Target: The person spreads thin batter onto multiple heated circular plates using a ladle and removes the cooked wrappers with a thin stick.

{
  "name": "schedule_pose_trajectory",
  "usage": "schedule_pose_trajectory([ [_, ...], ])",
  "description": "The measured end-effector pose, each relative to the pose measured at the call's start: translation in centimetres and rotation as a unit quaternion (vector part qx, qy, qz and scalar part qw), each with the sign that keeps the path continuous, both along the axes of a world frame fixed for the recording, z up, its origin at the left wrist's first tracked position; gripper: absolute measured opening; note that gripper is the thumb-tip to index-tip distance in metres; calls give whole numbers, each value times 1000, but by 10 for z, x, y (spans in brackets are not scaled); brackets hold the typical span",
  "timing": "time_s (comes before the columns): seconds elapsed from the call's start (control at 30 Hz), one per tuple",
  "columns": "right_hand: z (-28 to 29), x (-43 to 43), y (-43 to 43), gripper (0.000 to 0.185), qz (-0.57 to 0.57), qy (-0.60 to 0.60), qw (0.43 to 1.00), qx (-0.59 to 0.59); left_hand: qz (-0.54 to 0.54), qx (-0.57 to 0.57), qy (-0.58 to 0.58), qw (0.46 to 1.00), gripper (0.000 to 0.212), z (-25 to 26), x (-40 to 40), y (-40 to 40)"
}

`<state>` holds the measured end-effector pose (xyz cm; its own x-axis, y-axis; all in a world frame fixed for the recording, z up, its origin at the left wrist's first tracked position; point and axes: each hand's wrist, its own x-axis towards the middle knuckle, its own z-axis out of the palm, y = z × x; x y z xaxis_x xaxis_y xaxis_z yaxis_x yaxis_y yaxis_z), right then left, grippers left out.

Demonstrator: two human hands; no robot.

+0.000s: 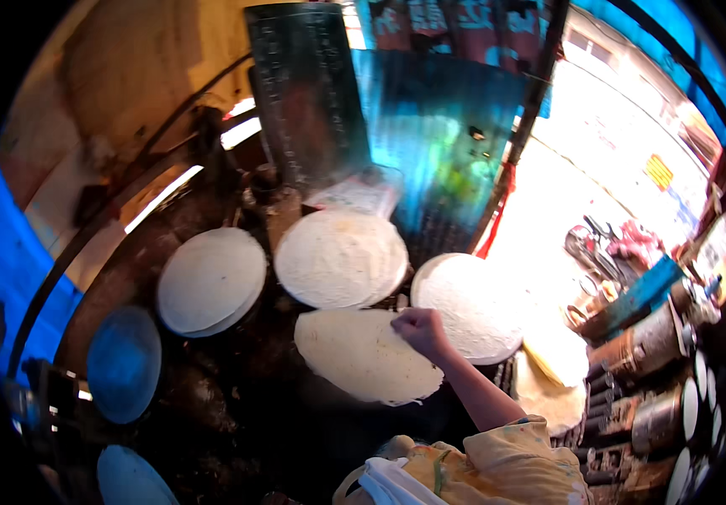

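My right hand (423, 331) is closed at the upper edge of a thin, pale flatbread (366, 360), which spreads to its left and below, its lower edge ragged. Just behind, a round griddle plate bears a white sheet of batter or dough (341, 259). Another white-covered round plate (470, 309) lies beneath and right of my wrist. Further left is a third such round (211, 281). My left hand is out of view.
Folded flatbreads (552, 391) lie on a rack right of my forearm. Two bluish round plates (124, 365) (132, 476) stand at left. Dark metal panels (309, 95) and blue corrugated sheeting (438, 139) rise behind. Metal cylinders (656, 416) line the right side.
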<state>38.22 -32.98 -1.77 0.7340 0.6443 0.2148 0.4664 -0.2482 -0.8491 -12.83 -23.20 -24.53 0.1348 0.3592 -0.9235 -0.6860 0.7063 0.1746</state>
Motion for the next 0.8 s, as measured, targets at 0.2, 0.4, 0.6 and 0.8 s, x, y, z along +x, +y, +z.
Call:
schedule_pose_trajectory([
  [0.2,-14,107,-177,12,-317,279,867,265,-92,27,30,995,13,8,92,20],
  [0.4,-111,198,-374,11,-507,234,704,439,-135,43,51,989,9,13,171,7],
  [0.6,-196,217,-453,21,-645,320,508,473,-125,56,79,987,7,22,195,-15],
  [0.8,-265,204,-478,15,-709,351,433,431,-111,66,101,987,6,27,203,-36],
])
